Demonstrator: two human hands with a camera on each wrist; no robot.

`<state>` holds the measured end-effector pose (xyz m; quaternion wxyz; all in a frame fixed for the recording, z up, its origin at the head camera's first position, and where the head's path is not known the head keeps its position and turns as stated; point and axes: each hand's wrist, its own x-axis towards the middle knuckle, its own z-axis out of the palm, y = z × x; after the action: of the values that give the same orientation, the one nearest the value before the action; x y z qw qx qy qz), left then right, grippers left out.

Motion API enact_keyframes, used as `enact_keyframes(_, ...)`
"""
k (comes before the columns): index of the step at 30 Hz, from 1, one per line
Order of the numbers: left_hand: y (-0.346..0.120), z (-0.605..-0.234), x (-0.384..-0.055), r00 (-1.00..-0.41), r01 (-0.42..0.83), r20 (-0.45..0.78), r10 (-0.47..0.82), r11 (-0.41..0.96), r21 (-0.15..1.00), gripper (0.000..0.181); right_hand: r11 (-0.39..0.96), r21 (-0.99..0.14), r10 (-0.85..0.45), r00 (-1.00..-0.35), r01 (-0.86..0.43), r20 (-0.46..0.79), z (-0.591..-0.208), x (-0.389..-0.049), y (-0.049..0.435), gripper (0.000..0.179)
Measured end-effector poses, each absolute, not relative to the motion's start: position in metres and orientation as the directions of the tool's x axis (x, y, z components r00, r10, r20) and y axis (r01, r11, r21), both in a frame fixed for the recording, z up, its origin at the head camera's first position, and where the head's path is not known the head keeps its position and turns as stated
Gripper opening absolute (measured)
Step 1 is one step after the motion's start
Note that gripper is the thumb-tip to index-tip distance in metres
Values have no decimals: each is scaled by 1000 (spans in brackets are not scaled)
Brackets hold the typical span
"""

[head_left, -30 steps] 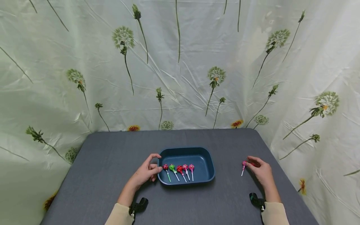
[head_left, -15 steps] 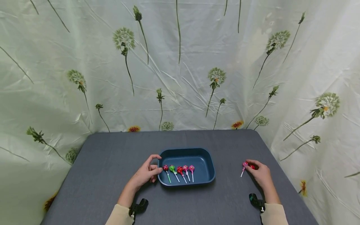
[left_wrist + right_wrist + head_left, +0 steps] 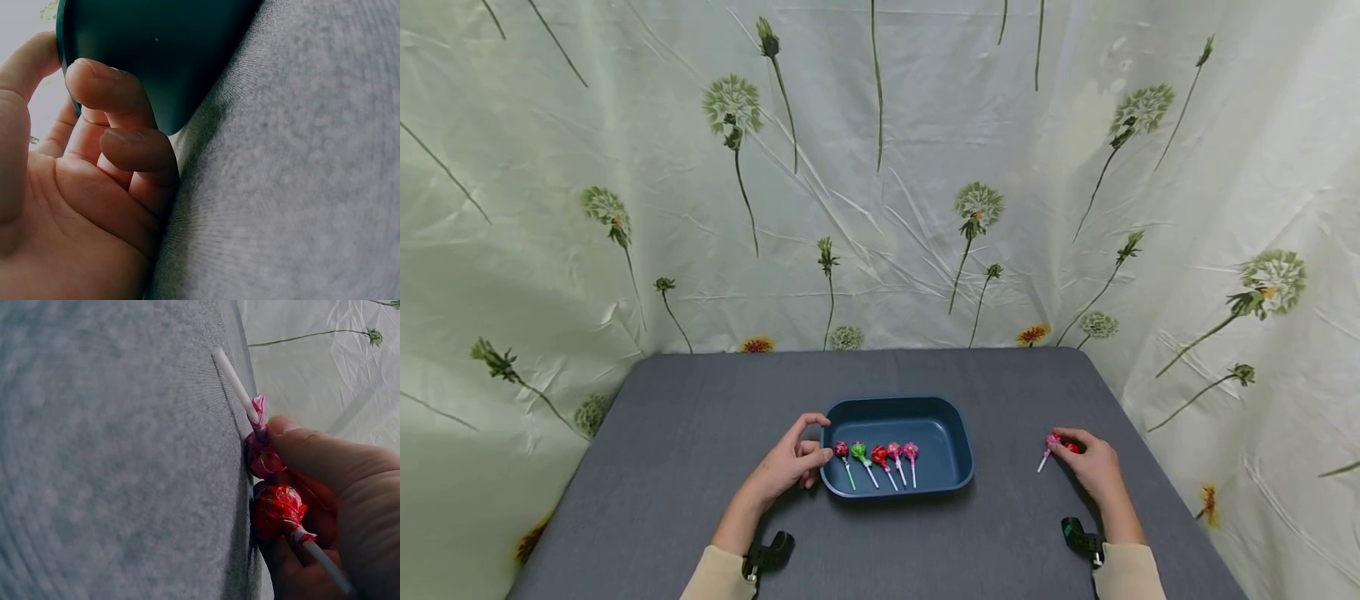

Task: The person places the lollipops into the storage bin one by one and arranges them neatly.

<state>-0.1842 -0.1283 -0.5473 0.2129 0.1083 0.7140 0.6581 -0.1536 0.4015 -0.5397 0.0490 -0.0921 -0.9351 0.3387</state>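
A dark blue tray (image 3: 958,479) holds several wrapped lollipops in a row: a dark red one (image 3: 842,450), a green one (image 3: 859,452), a red one (image 3: 880,455) and pink ones (image 3: 911,451). My left hand (image 3: 786,457) grips the tray's left side, thumb and index finger at the rim; the left wrist view shows other fingers curled against the outer wall. At the right, my right hand (image 3: 1096,467) pinches a pink lollipop (image 3: 265,459) by its wrapped head, its white stick pointing away from the palm. Another red lollipop (image 3: 280,511) sits under that hand, partly hidden in the head view.
The grey cloth-covered table (image 3: 715,400) carries the tray near its middle. A pale curtain (image 3: 895,167) printed with dandelions hangs behind the table and along both sides. Each wrist wears a black camera mount (image 3: 771,552).
My right hand has closed in on the pink lollipop and shifted it slightly left, tilting its stick. The red lollipop shows more beside the hand. My left hand and the tray stay put.
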Motion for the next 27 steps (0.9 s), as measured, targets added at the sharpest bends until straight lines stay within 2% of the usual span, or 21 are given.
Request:
enact_keyframes(3,-124,-550,-184,-874,-98,-131,467,94,991,55,753,-640,223,-974,155,27,-541,-144,404,53)
enact_keyframes(8,-113,-552,-184,-827,-85,-119,550,87,993,57,739,-618,315,-948,270,-37,-545,-118,413,52)
enact_keyframes(10,-113,-551,-184,-829,-84,-121,546,93,992,55,725,-627,326,-944,285,-51,-547,-115,412,52)
enact_keyframes(15,-120,-549,-184,-859,-91,-134,493,110,990,53,657,-714,322,-947,242,-24,-547,-127,402,51)
enact_keyframes(21,-127,-548,-185,-869,-113,-153,470,114,987,55,537,-819,308,-951,202,-32,-528,-143,390,53)
enact_keyframes(27,-131,-548,-185,-882,-119,-156,444,110,987,55,520,-844,227,-974,129,-9,-503,-149,379,55)
